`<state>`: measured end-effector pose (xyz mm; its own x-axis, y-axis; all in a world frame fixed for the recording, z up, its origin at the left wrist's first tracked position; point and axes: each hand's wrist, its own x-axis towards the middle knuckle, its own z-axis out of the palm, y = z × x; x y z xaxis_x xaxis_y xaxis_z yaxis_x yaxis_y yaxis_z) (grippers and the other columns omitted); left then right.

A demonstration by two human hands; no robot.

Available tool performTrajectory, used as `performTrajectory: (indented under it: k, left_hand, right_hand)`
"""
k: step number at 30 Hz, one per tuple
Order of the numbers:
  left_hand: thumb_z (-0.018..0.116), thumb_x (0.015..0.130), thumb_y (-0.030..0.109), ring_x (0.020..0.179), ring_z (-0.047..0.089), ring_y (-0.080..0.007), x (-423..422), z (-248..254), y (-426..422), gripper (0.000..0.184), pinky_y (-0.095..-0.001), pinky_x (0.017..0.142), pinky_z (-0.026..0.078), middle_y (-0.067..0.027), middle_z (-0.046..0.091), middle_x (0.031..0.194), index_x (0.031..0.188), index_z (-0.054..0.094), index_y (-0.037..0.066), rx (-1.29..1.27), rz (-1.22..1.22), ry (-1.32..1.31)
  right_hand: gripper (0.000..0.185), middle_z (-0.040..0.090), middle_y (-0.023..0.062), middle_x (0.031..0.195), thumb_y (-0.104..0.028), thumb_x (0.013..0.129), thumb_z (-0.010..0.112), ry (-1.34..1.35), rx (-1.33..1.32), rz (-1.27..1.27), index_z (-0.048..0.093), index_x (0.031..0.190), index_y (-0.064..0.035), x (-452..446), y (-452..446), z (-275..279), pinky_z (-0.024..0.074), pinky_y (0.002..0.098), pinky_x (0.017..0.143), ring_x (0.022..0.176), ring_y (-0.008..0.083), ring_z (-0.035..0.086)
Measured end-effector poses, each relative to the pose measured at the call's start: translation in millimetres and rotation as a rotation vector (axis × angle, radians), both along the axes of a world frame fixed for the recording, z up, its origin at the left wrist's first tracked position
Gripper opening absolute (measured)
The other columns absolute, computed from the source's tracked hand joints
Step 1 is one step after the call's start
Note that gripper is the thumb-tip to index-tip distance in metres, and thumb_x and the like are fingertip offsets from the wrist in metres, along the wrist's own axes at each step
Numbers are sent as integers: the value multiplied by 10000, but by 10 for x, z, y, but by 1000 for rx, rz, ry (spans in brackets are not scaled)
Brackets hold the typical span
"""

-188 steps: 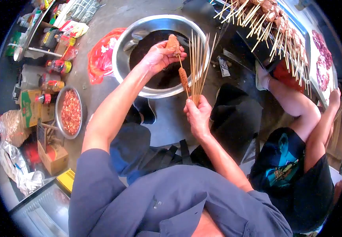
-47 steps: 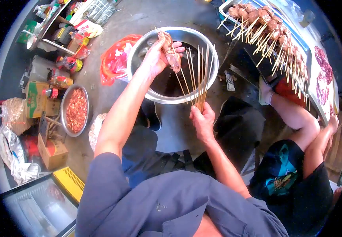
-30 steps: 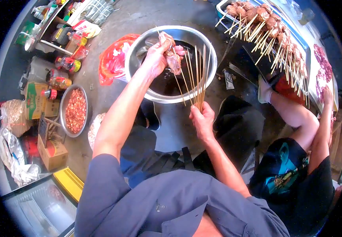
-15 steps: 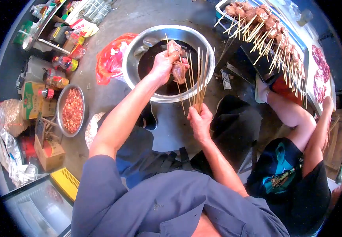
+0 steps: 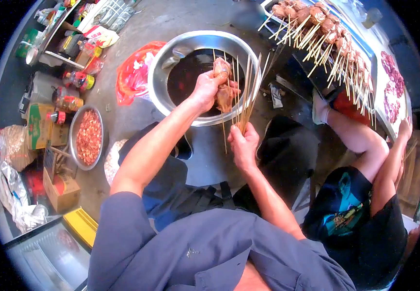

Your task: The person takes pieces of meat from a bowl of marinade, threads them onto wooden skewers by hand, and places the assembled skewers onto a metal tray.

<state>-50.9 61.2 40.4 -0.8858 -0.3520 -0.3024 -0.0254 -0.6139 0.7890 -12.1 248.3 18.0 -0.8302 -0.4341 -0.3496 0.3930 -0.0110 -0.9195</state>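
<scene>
My left hand (image 5: 207, 91) is closed round a piece of skewered meat (image 5: 224, 99), glossy and brownish pink, above the metal basin (image 5: 155, 92). Thin stick ends show above and below the meat. Dark liquid (image 5: 186, 72) lies in the basin. In my right hand (image 5: 244, 145), just in front of the basin's near rim, is a fanned bundle of bamboo skewers (image 5: 249, 97) pointing up and away from me. The bundle's upper part passes close beside the meat; whether they touch I cannot tell.
At upper right, a tray (image 5: 268, 6) carries many meat skewers (image 5: 328, 31). Another person's bare leg (image 5: 353, 131) and hand (image 5: 404, 128) are at right. A bowl of chopped red food (image 5: 89, 136), bottles (image 5: 80, 79) and boxes stand left. A red plastic bag (image 5: 135, 72) touches the basin.
My left hand and the meat have shifted a little right and toward me, closer to the skewer bundle. My right hand has moved slightly left and up, still gripping the skewers.
</scene>
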Motion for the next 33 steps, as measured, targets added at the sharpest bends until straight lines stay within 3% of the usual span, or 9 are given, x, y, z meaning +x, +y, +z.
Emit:
performTrajectory:
  k: [9, 11, 16, 23, 26, 27, 29, 31, 33]
  left_hand:
    - [539, 961, 217, 864, 666, -274, -1, 61, 12, 275, -398, 760, 565, -138, 645, 946, 1145, 494, 17, 19, -60, -37]
    - [552, 951, 200, 888, 665, -273, 54, 169, 69, 267, -398, 753, 565, -144, 644, 990, 1148, 502, 27, -37, -183, -59]
    - [574, 917, 144, 842, 676, -273, 86, 294, 21, 232, -368, 654, 571, -170, 646, 1000, 1093, 506, 9, -206, -45, -29]
    - [535, 916, 75, 567, 626, -143, -354, 1710, -147, 244, -216, 440, 468, -126, 658, 846, 1148, 517, 2, -682, 178, 67]
    - [529, 897, 38, 489, 565, -80, -730, 2366, 196, 379, -194, 404, 413, -69, 651, 772, 1273, 490, 39, -836, -39, 76]
    - [558, 896, 105, 504, 552, -82, -896, 2471, 310, 380, -190, 418, 405, -53, 650, 774, 1267, 492, 52, -923, -131, 93]
    - [571, 869, 88, 488, 520, -57, -1298, 2608, 602, 436, -179, 392, 367, -35, 632, 747, 1289, 474, 27, -940, -294, 173]
    - [588, 824, 69, 496, 510, -42, -1730, 2653, 992, 273, -188, 392, 363, -13, 585, 701, 1086, 530, 13, -1084, -335, 91]
    - [621, 809, 70, 541, 521, -76, -2330, 2390, 1214, 205, -224, 441, 399, -33, 584, 717, 998, 559, 20, -1108, -378, 160]
  right_hand:
    - [117, 566, 11, 643, -147, 873, 571, 0, -30, -26, 544, 855, -35, -70, -56, 9, 417, 257, 496, 546, 96, 511]
    - [119, 566, 9, 647, -158, 885, 568, -56, -77, -10, 541, 868, -43, -116, -48, 78, 419, 251, 496, 544, 90, 507]
    - [146, 578, 10, 654, -194, 898, 568, -83, -125, 49, 533, 881, -53, -81, 10, 104, 413, 241, 493, 544, 86, 507]
    - [178, 596, 33, 667, -205, 885, 582, 45, -82, 123, 565, 878, -28, -8, 71, 54, 456, 293, 552, 599, 117, 568]
    - [178, 601, 30, 651, -206, 881, 584, -17, -22, 218, 589, 922, -34, -1, 109, 226, 455, 306, 538, 590, 125, 570]
    - [198, 599, 27, 640, -223, 888, 571, -15, -30, 224, 594, 918, -29, 9, 107, 276, 453, 311, 542, 592, 127, 571]
    - [204, 595, 3, 670, -256, 876, 557, -5, -86, 227, 590, 888, -55, 29, 107, 257, 410, 253, 529, 585, 82, 523]
    - [212, 594, 0, 670, -262, 877, 556, 11, -69, 231, 592, 886, -54, 15, 131, 269, 411, 256, 529, 585, 86, 524]
    - [220, 593, -2, 670, -269, 877, 555, 29, -49, 236, 594, 884, -52, -4, 164, 304, 411, 259, 529, 586, 89, 524]
